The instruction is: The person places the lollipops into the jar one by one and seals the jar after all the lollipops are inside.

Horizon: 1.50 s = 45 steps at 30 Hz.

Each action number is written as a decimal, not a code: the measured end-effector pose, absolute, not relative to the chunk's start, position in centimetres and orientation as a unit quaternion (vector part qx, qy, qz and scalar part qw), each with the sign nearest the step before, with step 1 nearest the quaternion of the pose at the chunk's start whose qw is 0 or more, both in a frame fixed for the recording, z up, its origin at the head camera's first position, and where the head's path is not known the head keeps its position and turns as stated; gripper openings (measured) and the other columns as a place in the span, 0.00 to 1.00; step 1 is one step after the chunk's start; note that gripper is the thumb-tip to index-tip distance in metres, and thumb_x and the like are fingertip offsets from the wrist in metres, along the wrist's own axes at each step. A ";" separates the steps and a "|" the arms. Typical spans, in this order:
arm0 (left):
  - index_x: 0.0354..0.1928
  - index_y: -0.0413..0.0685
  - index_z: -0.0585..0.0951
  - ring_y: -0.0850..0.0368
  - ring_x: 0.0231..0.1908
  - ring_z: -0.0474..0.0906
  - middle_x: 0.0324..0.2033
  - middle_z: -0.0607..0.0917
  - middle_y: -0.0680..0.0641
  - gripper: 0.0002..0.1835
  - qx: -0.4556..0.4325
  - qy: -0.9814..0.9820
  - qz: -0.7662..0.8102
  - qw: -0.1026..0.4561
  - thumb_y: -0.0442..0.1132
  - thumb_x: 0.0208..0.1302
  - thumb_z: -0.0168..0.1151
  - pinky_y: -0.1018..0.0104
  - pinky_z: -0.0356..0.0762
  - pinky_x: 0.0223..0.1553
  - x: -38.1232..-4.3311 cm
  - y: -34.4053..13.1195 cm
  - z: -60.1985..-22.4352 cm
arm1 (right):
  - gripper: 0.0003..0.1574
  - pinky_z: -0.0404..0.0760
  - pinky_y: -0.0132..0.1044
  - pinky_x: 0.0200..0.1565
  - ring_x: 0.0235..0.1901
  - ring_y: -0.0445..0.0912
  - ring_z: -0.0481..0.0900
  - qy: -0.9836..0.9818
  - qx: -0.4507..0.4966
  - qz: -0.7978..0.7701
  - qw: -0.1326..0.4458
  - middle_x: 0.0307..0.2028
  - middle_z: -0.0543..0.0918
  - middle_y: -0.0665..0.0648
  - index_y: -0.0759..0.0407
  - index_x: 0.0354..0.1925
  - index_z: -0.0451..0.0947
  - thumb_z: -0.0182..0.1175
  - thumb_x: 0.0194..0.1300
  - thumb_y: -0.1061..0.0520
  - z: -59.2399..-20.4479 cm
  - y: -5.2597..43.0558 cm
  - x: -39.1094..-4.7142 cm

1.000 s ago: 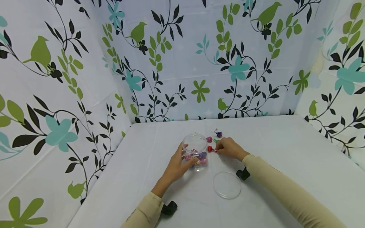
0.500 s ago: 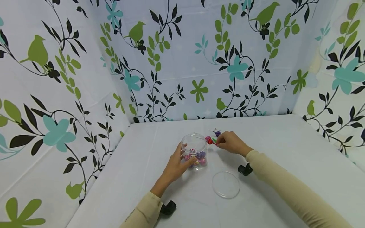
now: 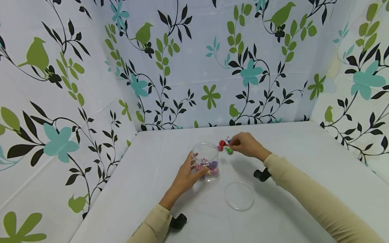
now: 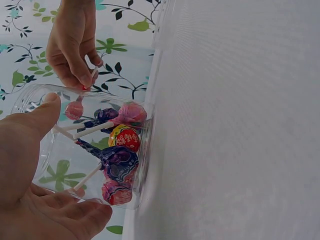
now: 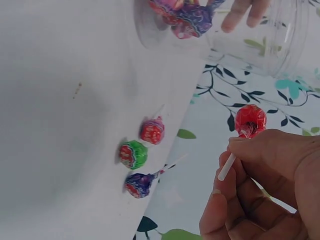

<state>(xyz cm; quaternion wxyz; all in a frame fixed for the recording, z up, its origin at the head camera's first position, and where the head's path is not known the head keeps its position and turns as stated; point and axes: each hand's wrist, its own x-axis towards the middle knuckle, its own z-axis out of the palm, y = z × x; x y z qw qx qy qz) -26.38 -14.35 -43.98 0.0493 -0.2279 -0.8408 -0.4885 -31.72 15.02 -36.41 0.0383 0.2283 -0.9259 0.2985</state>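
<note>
My left hand [image 3: 186, 173] grips a clear plastic jar [image 3: 205, 152] around its side, thumb in front and fingers behind. Wrapped lollipops in pink, purple and yellow-red lie in its lower part; in the left wrist view a purple lollipop [image 4: 119, 162] shows its white stick. The jar's mouth is uncovered. Right of the jar, my right hand [image 3: 247, 145] pinches a red lollipop [image 5: 251, 119] by its stick, just under the wrapped head, raised over the table. Below it, in the right wrist view, lie a pink-red lollipop [image 5: 152, 130], a green one [image 5: 133, 154] and a purple one [image 5: 138, 185].
A clear round lid [image 3: 239, 196] lies flat on the white table [image 3: 273, 216], in front of the jar and between the forearms. Black wrist mounts [image 3: 178, 221] sit under both sleeves. A patterned cloth [image 3: 170, 67] hangs behind the table and along its sides.
My right hand has lifted the red lollipop from the table, moving it up and away past the pink one. The green lollipop now shows more fully. My left hand keeps its hold on the jar.
</note>
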 end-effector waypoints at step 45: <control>0.83 0.51 0.49 0.40 0.73 0.65 0.74 0.69 0.45 0.52 -0.222 -0.844 -0.487 0.048 0.52 0.69 0.71 0.47 0.68 0.69 -26.3 -14.4 -43.8 | 0.03 0.86 0.37 0.42 0.37 0.44 0.82 -0.884 0.390 0.240 0.094 0.38 0.86 0.51 0.61 0.39 0.88 0.70 0.68 0.66 -33.4 8.4 -29.2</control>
